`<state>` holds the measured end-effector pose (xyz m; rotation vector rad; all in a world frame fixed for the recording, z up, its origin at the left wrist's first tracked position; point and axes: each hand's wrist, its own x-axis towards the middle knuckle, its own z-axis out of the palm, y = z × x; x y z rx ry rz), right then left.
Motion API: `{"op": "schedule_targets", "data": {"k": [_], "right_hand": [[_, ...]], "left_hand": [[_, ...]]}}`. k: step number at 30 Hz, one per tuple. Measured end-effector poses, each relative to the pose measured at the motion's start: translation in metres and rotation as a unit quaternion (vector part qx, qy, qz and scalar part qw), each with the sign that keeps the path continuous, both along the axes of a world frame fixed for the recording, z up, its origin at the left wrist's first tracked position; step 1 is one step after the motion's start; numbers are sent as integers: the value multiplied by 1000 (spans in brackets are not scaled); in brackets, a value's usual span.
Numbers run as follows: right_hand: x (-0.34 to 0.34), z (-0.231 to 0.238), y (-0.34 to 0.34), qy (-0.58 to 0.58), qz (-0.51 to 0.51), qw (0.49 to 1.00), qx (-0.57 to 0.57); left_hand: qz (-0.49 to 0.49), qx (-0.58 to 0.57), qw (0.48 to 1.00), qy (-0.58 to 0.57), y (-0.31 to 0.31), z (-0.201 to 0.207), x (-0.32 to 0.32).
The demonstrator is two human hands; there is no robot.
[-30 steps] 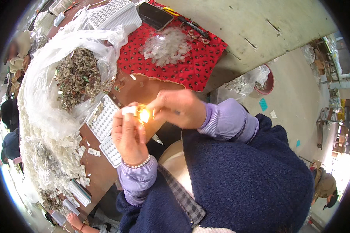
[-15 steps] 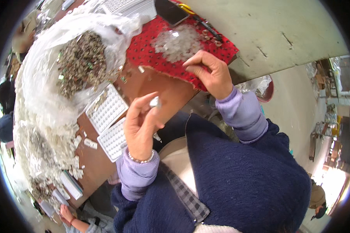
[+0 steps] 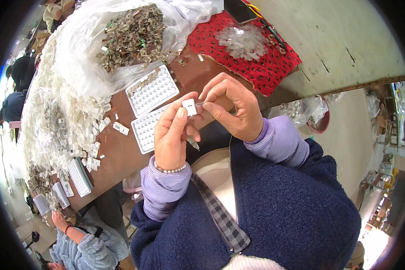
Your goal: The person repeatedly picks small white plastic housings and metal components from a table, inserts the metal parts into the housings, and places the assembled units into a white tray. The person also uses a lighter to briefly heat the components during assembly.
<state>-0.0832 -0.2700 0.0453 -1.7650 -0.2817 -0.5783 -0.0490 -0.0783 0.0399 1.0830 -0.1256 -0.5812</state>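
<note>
two hands meet just above the near edge of our brown worktable (image 3: 121, 155). our left hand (image 3: 173, 135) is closed on a small white square part (image 3: 189, 107), pinched between thumb and fingertips and held upright. our right hand (image 3: 231, 108) curls in from the right, its fingers pinched on a small clear piece (image 3: 199, 104) that touches the white part's right side; how firmly it is held we cannot tell.

just beyond our left hand lie two white compartment trays (image 3: 152, 92), the farther one partly filled with small round pieces. far left, a clear plastic bag (image 3: 83, 58) holds a heap of mixed scrap components (image 3: 132, 33), and a drift of small white parts (image 3: 83, 121) runs along the table's left side. far right, a red patterned cloth (image 3: 261, 67) carries a pile of clear plastic pieces (image 3: 243, 40).

we judge the risk to be a slip: both pieces are tiny, held by the fingertips over the table edge, so a skewed push could pop one loose into our lap or onto the floor.
</note>
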Motion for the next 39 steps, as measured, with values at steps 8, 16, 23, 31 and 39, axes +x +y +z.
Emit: {"op": "schedule_targets", "data": {"k": [8,16,23,31,39], "right_hand": [[17,11,15,-56,25,978,-199],[56,-3,14,5,40,973,-227],[141,-29,-17,35,-129,935,-328],[106,-13,-45,56,-141,955,-256],[91,-22,-39,-45,-175,970,-165]], "left_hand": [[2,26,999,-43,25,-10,13],[69,1,996,-57,40,-19,31],[17,-351,913,206,62,-31,53],[28,-228,950,210,35,-27,38],[-23,-201,960,192,28,-26,33]]}}
